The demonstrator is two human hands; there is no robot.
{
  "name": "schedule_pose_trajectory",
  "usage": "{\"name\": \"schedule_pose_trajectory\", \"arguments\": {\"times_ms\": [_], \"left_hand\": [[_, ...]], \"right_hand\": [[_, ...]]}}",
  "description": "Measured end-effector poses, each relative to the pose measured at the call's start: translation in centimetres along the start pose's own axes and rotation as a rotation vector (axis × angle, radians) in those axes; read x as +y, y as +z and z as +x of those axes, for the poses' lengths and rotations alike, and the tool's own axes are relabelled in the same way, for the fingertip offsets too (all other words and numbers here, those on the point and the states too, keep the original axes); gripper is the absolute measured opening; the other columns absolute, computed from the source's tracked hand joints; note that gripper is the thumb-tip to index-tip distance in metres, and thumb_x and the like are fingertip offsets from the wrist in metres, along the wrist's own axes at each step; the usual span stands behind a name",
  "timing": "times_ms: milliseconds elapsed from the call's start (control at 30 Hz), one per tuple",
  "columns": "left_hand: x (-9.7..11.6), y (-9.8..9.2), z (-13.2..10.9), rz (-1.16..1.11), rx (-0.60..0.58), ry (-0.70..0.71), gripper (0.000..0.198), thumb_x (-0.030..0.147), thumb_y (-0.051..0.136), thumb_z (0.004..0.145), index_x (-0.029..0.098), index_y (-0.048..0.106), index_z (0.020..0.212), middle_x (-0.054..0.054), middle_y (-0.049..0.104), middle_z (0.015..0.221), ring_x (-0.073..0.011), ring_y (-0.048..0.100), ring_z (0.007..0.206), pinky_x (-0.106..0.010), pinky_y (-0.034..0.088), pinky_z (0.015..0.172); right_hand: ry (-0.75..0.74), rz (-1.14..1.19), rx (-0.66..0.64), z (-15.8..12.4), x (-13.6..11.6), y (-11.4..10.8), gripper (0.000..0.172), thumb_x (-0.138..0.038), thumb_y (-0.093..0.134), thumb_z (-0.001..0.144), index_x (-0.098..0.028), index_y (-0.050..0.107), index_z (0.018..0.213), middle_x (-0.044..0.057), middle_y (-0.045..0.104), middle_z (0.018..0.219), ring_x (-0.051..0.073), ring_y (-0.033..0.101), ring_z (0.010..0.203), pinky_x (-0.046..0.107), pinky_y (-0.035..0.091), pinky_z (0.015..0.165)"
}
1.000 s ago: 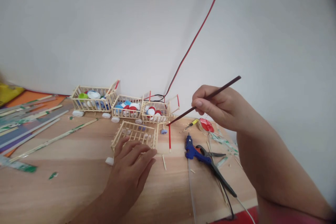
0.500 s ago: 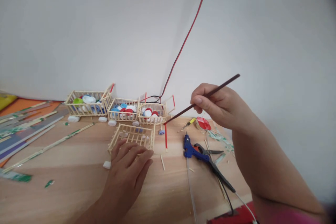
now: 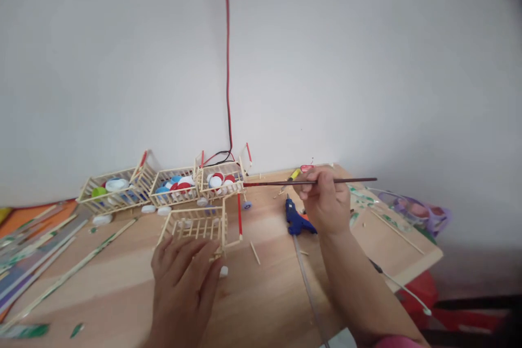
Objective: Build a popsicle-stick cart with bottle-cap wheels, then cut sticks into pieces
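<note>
On the table (image 3: pixel 265 304), the foremost stick cart (image 3: pixel 199 222) sits under the loosely spread left hand (image 3: pixel 183 272), its red handle bar (image 3: pixel 240 218), running front to back, left of the right hand (image 3: pixel 326 201) pinching a paintbrush (image 3: pixel 281 182).

The brush (image 3: pixel 354 180) in the right hand (image 3: pixel 326 201) was dark brown, the glue gun (image 3: pixel 294 220) beside that hand blue, the cart (image 3: pixel 224 225) at the left hand (image 3: pixel 185 272) pale straw, its handle bar (image 3: pixel 240 217) red.

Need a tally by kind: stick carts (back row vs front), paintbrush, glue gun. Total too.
Back-row stick carts: 3
Front stick cart, left hand on it: 1
Paintbrush, in right hand: 1
Glue gun: 1
Total: 6
</note>
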State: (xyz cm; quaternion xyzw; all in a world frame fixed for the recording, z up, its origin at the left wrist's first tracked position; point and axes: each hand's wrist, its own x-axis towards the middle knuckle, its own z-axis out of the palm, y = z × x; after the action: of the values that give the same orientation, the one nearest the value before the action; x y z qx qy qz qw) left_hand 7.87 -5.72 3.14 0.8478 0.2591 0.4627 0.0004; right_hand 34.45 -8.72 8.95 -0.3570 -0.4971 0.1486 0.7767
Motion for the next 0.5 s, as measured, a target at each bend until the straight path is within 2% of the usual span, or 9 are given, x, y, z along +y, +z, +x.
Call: {"name": "schedule_pose_trajectory", "arguments": {"times_ms": [233, 367, 500], "left_hand": [[-0.3, -0.1, -0.3, 0.006, -0.058, 0.072, 0.026, 0.010, 0.062, 0.082, 0.019, 0.060, 0.106, -0.008, 0.064, 0.094, -0.0236, 0.057, 0.093, -0.051, 0.033, 0.101], [-0.7, -0.1, -0.2, 0.018, -0.095, 0.100, 0.028, 0.010, 0.061, 0.082, 0.017, 0.058, 0.109, -0.010, 0.062, 0.096, -0.0243, 0.057, 0.094, -0.050, 0.034, 0.101], [-0.7, 0.1, 0.0, 0.036, -0.094, 0.098, 0.030, 0.009, 0.060, 0.082, 0.015, 0.057, 0.111, -0.010, 0.061, 0.096, -0.0239, 0.055, 0.094, -0.049, 0.033, 0.101]], "right_hand": [[0.021, -0.043, -0.053, -1.0, -0.7, -1.8, 0.025, -0.034, 0.049, 0.097, -0.019, 0.066, 0.085, 0.000, 0.061, 0.063, 0.011, 0.058, 0.051, 0.024, 0.045, 0.047], [0.070, -0.125, -0.120, -1.0, -1.0, -2.0, 0.020, -0.031, 0.056, 0.093, -0.019, 0.065, 0.080, -0.001, 0.063, 0.061, 0.010, 0.060, 0.049, 0.021, 0.046, 0.045], [0.106, -0.185, -0.124, -0.9, -0.6, -1.8, 0.020, -0.030, 0.056, 0.093, -0.019, 0.063, 0.078, -0.002, 0.062, 0.060, 0.009, 0.059, 0.049, 0.020, 0.046, 0.047]]}}
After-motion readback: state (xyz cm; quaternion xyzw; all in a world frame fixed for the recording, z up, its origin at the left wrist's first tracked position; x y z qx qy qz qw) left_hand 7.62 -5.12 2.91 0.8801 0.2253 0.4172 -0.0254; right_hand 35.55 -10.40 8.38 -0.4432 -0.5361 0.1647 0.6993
